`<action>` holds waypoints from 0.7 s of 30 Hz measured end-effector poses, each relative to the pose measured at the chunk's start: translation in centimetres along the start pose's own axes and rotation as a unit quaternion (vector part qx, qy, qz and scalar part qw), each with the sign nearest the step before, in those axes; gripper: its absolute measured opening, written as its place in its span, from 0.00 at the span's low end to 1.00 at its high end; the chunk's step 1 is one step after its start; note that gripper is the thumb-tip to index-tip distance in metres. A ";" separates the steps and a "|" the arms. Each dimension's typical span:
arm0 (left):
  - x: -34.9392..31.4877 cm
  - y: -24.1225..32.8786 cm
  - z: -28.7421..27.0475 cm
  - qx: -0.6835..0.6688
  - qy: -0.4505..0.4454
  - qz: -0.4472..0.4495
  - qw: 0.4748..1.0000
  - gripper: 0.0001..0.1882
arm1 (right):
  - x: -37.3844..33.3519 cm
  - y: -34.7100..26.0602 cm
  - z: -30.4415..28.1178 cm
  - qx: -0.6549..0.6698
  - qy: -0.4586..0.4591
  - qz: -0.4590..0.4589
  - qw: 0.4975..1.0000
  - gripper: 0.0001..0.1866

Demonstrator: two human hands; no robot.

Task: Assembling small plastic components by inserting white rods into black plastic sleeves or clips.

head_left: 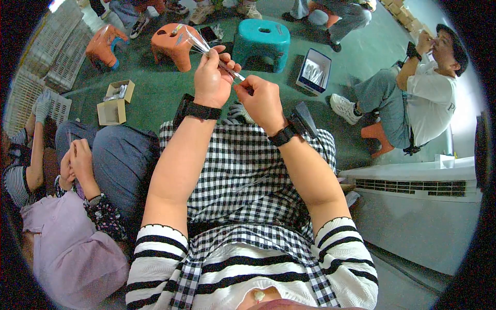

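My left hand (213, 77) is raised ahead of my lap, its fingers closed round a bundle of thin, clear plastic sleeves (195, 41) that fan out toward the upper left. Close beside it, my right hand (262, 102) is closed in a pinch at the bundle's lower end. What the sleeves contain is too fine to make out. Black bands circle both wrists. Beneath my arms a black-and-white checked apron (235, 160) covers my lap, with a thin clear strip (253, 183) lying on it. A grey-white glove (238, 112) shows partly behind my right wrist.
Ahead stand a teal stool (261, 44) and two orange stools. A blue-edged box (314, 72) and a small cardboard box (114, 106) hold packets. Co-workers sit at left, right and beyond. Grey crates (44, 57) stand far left; a white vented unit (413, 206) is at right.
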State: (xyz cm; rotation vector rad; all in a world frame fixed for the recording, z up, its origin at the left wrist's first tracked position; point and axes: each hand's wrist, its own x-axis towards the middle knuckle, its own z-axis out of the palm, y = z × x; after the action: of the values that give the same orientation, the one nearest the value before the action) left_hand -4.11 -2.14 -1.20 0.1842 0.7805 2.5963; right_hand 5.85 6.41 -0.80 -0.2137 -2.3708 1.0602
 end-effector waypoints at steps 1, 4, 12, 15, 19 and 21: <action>-0.1 0.0 0.0 0.002 -0.004 -0.006 1.000 0.11 | 0.0 0.0 0.0 0.007 0.002 0.000 1.000 0.08; -0.1 -0.1 -0.1 0.009 -0.006 -0.012 1.000 0.12 | -0.1 -0.4 0.1 0.011 -0.004 0.007 1.000 0.07; 0.7 0.3 -0.4 -0.005 -0.009 0.012 1.000 0.12 | 0.5 0.1 -0.2 0.234 -0.097 0.117 0.960 0.09; 1.0 0.3 -0.3 -0.021 -0.028 0.008 0.999 0.12 | 0.8 0.2 -0.5 0.259 -0.099 0.133 0.952 0.07; 0.4 -0.2 0.0 -0.011 -0.018 -0.016 1.000 0.13 | 0.5 0.7 0.0 0.202 -0.047 0.086 0.975 0.04; -0.2 -0.3 0.4 0.005 -0.022 -0.022 1.000 0.13 | 0.2 0.4 -0.2 0.169 -0.033 0.077 0.982 0.06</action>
State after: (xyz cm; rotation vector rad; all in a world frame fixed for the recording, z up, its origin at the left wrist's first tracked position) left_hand -3.71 -1.77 -1.04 0.2240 0.7741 2.5386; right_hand 5.70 6.85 -0.88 -0.2442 -2.2138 1.5443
